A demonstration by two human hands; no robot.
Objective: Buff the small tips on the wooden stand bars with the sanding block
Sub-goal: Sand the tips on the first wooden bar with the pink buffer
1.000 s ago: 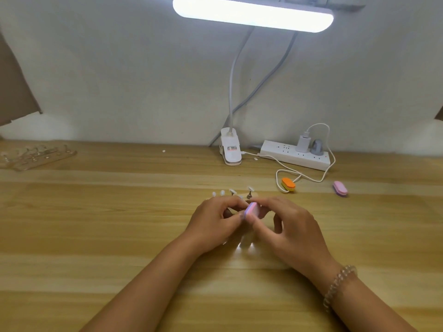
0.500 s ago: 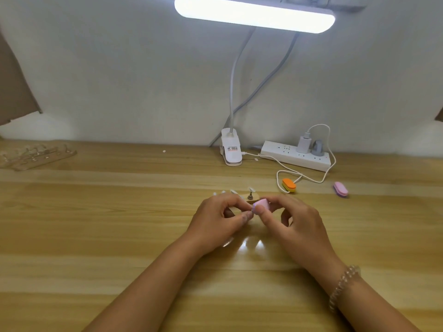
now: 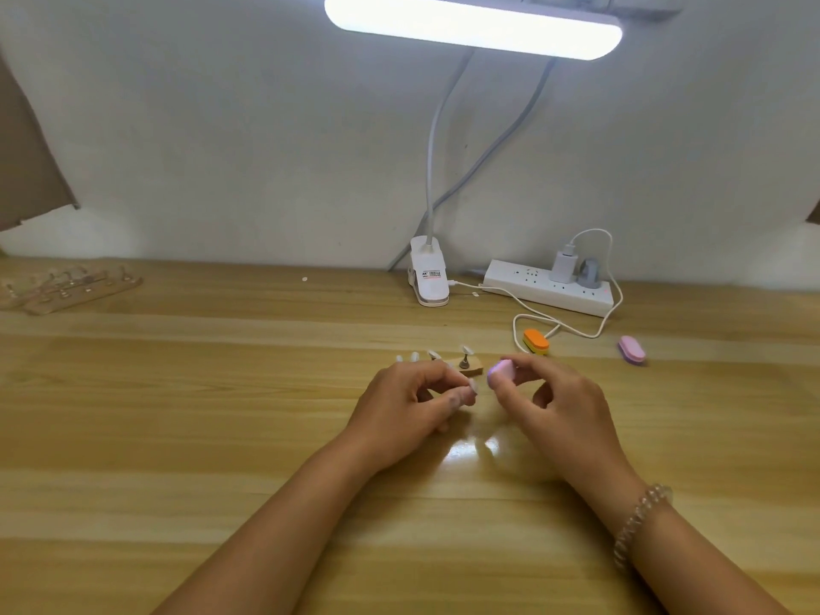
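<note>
Visibly, right hand pinches rounded pink sanding block.

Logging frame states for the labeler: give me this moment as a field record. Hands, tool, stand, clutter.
left hand: pinches a small tip at its fingertips
right hand: grips the pink sanding block
contact: block near the held tip, touching not clear
wooden stand: on the table behind the left hand, more tips standing on it
spare blocks: orange block and second pink block, far right, untouched
background: clip lamp, power strip
</note>
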